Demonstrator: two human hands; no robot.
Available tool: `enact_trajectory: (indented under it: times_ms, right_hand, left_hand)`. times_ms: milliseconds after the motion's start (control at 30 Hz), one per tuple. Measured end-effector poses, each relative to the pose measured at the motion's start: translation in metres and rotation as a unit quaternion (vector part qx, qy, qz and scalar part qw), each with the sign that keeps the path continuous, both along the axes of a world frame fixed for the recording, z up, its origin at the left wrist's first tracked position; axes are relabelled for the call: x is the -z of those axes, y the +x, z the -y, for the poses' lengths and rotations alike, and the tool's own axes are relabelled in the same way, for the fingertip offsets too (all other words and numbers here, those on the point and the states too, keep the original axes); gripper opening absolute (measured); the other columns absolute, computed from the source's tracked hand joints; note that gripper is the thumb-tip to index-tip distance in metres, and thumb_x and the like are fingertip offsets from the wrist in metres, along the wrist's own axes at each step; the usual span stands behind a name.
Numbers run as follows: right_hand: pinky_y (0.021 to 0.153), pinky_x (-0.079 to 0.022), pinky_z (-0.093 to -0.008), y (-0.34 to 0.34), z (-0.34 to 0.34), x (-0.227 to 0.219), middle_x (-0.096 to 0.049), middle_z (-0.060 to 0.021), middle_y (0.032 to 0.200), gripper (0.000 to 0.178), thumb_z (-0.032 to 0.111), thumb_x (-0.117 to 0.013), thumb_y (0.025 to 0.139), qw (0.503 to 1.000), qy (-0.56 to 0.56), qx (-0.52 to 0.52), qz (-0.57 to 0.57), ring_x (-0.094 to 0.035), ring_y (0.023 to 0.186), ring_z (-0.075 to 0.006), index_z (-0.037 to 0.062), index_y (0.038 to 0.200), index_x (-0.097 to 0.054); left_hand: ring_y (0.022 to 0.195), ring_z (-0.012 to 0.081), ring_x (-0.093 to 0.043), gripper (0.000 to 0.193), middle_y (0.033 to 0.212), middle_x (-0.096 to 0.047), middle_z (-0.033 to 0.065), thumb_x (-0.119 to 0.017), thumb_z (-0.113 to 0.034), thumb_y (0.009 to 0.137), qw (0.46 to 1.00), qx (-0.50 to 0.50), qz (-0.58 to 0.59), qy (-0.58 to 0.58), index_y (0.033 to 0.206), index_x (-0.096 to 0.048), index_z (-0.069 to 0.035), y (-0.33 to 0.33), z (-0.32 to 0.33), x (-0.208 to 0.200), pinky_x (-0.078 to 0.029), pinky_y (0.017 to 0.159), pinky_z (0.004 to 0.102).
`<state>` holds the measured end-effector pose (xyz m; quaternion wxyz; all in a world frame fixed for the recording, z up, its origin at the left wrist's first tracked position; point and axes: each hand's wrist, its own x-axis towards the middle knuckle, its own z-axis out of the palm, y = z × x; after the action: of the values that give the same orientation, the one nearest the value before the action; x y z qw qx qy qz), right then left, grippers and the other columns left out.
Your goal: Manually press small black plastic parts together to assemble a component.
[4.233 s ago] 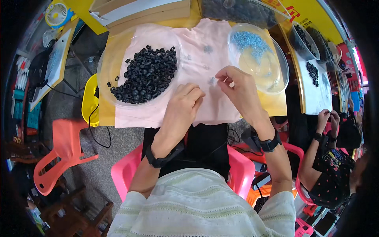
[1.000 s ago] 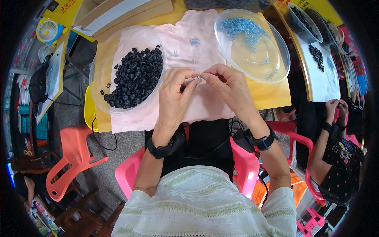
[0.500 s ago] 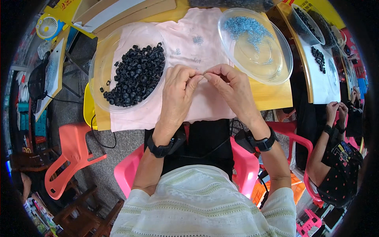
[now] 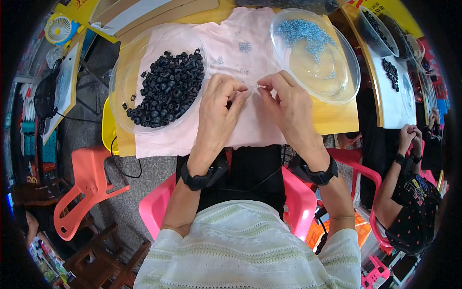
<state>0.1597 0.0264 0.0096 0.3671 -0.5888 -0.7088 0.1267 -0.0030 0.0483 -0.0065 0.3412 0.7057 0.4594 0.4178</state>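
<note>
My left hand [image 4: 222,111] and my right hand [image 4: 291,108] hover over a pale pink cloth [image 4: 226,36], their fingertips a short gap apart. The left thumb and forefinger are pinched together, with a dark spot showing between the curled fingers; what it is I cannot make out. A tiny pale speck shows at the right hand's pinched fingertips, too small to name. Left of my hands, a clear round tray [image 4: 132,50] holds many small black plastic pieces [image 4: 168,89]. At the right, another clear tray [image 4: 353,77] contains tiny blue, shiny pieces [image 4: 305,36]. Little grey piles [image 4: 245,46] lie on the cloth.
The cloth covers part of a yellow tabletop [image 4: 337,118]. Cardboard [image 4: 163,17] lies along the far edge. On the right, a person [image 4: 409,192] sits at another table with bowls of black pieces [image 4: 375,31]. An orange-red chair [image 4: 89,183] stands at the left.
My fingertips were touching and have come apart, the right hand shifting a little to the right. The view has moved slightly.
</note>
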Motion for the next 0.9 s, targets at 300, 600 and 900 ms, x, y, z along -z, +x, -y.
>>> enact_trajectory:
  times_ms: [300, 600, 900]
  right_hand:
    - [0.062, -0.050, -0.0407, 0.004, 0.001, 0.003, -0.062, -0.0099, 0.084, 0.011, 0.015, -0.063, 0.087, 0.996, 0.016, 0.047, 0.074, -0.064, 0.072, -0.0319, 0.0084, 0.096, -0.064]
    - [0.065, -0.049, -0.0406, 0.015, 0.020, -0.004, -0.062, -0.0128, 0.083, 0.013, 0.011, -0.065, 0.086, 0.999, -0.028, 0.019, -0.020, -0.063, 0.073, -0.0333, 0.0049, 0.097, -0.066]
    - [0.066, -0.049, -0.0401, 0.010, 0.011, 0.008, -0.061, -0.0123, 0.085, 0.010, 0.010, -0.065, 0.085, 1.000, -0.012, -0.001, -0.024, -0.063, 0.076, -0.0332, 0.0049, 0.093, -0.066]
  left_hand:
    - [0.087, 0.0259, -0.057, 0.025, 0.100, -0.057, 0.0108, -0.076, -0.007, 0.074, 0.992, 0.007, -0.094, 0.084, 0.097, -0.066, -0.002, -0.002, 0.003, 0.003, -0.048, 0.074, 0.0335]
    - [0.102, 0.0260, -0.064, 0.027, 0.116, -0.064, 0.0160, -0.059, 0.000, 0.090, 0.995, -0.039, -0.060, 0.067, 0.117, -0.063, 0.002, -0.023, 0.027, 0.002, -0.050, 0.086, 0.0309]
    - [0.093, 0.0266, -0.064, 0.024, 0.108, -0.062, 0.0152, -0.064, 0.001, 0.086, 0.989, -0.047, -0.097, 0.105, 0.109, -0.065, 0.002, -0.022, 0.026, 0.009, -0.052, 0.078, 0.0312]
